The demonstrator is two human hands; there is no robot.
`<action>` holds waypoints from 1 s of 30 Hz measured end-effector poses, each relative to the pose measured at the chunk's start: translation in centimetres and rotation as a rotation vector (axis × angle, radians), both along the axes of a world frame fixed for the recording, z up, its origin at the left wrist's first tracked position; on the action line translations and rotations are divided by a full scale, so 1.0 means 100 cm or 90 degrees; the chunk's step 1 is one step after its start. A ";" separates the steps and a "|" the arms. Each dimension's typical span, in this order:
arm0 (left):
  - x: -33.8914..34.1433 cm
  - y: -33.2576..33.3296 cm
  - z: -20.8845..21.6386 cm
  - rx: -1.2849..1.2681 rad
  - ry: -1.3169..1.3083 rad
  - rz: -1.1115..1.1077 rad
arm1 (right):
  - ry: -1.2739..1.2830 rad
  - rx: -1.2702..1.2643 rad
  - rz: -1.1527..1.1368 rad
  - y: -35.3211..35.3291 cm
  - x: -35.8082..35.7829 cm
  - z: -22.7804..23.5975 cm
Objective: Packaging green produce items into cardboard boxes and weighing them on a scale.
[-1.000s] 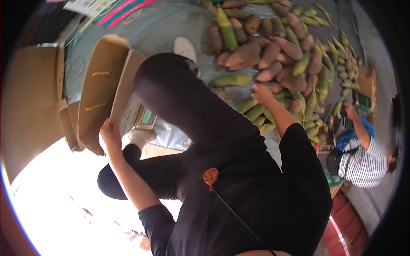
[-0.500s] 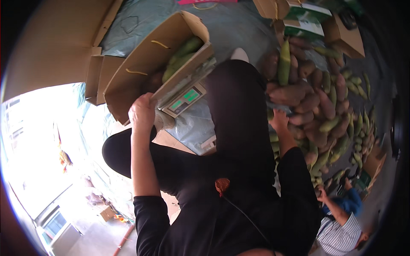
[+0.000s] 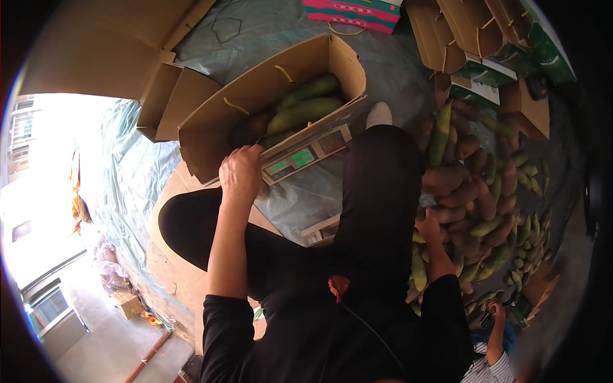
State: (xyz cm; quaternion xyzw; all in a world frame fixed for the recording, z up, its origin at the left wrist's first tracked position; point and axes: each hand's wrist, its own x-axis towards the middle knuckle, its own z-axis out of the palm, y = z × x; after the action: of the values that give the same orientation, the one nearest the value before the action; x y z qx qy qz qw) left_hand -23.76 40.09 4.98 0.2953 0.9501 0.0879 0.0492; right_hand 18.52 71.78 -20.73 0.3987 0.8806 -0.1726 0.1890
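My left hand (image 3: 241,171) is closed over the near edge of a brown cardboard box (image 3: 214,137) with yellow cord handles. Inside lie long green vegetables (image 3: 305,115) and a darker brownish one, partly hidden by the wall. The box rests on a digital scale (image 3: 297,159) with a lit green display. To the right, my right hand (image 3: 429,225) is at the near side of a heap of thick reddish-brown tubers (image 3: 447,180) and long green vegetables (image 3: 440,135). Its fingers are curled; what they hold, if anything, I cannot make out.
More cardboard boxes (image 3: 447,38) stand at the far right, and a pink-and-green box (image 3: 354,14) lies at the far middle. Plastic sheeting (image 3: 268,38) covers the floor. At lower right is a co-worker's arm (image 3: 496,332). A large cardboard piece (image 3: 96,51) is at upper left.
The view has shifted, showing more of the box's inside and the far boxes. My left hand stays at the box edge, my right hand beside the heap.
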 end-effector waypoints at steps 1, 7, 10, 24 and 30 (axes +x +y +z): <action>0.000 -0.002 0.002 -0.003 0.004 -0.003 | 0.023 -0.054 -0.045 0.006 -0.003 0.012; -0.003 0.000 0.000 0.000 -0.024 -0.003 | 0.399 -0.219 -0.201 0.061 -0.062 0.098; -0.003 -0.009 0.001 -0.006 -0.010 0.009 | 0.492 -0.109 -0.051 0.064 -0.147 0.170; -0.003 -0.008 -0.006 -0.053 0.021 -0.017 | 0.502 0.064 0.533 -0.068 -0.414 0.331; -0.002 -0.008 0.001 -0.073 -0.006 0.003 | 0.616 -0.039 0.393 -0.038 -0.383 0.316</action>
State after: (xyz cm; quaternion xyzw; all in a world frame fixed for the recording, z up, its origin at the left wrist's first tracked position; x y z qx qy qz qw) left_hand -23.92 39.27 5.08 0.2896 0.9539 0.0347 0.0707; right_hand -19.75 68.00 10.90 -0.0066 0.9371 -0.2978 -0.1822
